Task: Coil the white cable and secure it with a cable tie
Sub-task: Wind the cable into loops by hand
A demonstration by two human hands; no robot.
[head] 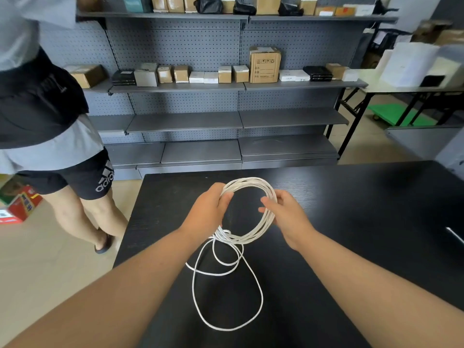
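Holds a coil of white cable [247, 180] up over the black desk [351, 222] with both hands. Grips the coil's left arc with the left hand [213, 204], fingers curled round the bundled turns, thumb laid along the inner side of the ring. Takes the right arc in the right hand [285, 212], fingers half bent and reaching into the ring, the turns running across them under the thumb; cannot tell how tightly. Has the hands one on each side of the ring, apart, neither touching the other.

Shows several turns gathered in the ring, roughly round and tilted toward the camera, its near edge low, close over the desk. Leaves the rest uncoiled: loose strands dropped from the near-left edge of the ring, beside the left wrist, down to the desk, lying there in slack loops, smaller ones just below the ring and one large loop nearer the body, between the forearms.

Finds a thin pale strip [454, 234] at the right edge of the desk, too small to name. Faces grey pegboard shelving [185, 121] beyond the desk, with cardboard boxes [265, 64] in a row on a middle shelf. Has another person [50, 121] in black shorts standing on the floor left of the desk, well apart from the cable.
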